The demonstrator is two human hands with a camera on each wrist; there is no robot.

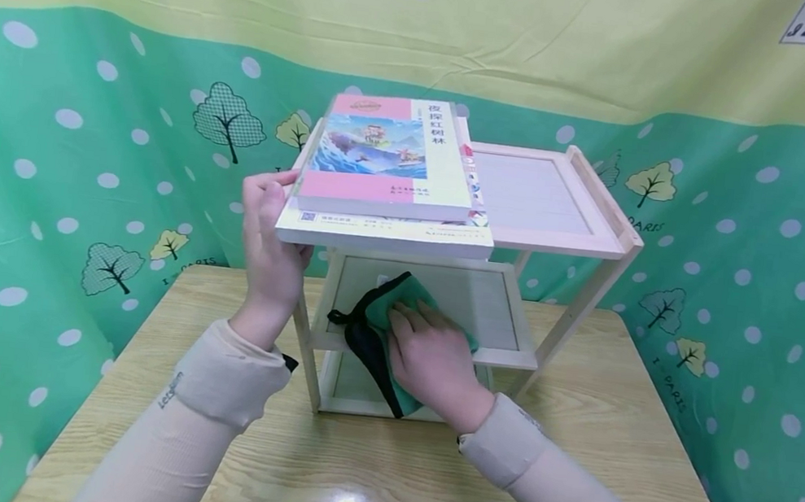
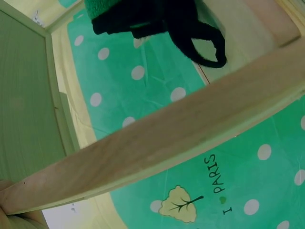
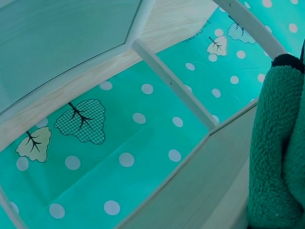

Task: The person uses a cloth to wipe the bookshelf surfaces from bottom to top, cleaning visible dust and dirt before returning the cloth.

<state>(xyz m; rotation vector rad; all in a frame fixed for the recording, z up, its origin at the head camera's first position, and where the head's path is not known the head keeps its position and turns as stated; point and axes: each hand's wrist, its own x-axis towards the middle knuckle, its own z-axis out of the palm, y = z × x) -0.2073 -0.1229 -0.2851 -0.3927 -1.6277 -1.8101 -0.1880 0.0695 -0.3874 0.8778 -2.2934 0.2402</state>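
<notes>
A pale wooden three-tier shelf point(image 1: 581, 302) stands on the table. My left hand point(image 1: 272, 258) grips its upper left side beside the books, thumb up and some fingers hidden below. A pink-and-white book point(image 1: 383, 155) lies on a larger white book point(image 1: 388, 244) on the top tier. My right hand point(image 1: 435, 361) holds a green cloth point(image 1: 409, 291) with black edging and a black loop against the middle tier point(image 1: 471, 295). Part of the cloth hangs over that tier's front edge. In the right wrist view, the fuzzy cloth point(image 3: 274, 152) shows folded at the right.
The wood-grain table point(image 1: 262, 465) spreads in front and to both sides of the shelf. The top tier's raised right rail point(image 1: 603, 198) borders its bare panel. Behind hangs a green and yellow patterned curtain point(image 1: 146, 93). The bottom tier point(image 1: 337, 383) is partly covered by the cloth.
</notes>
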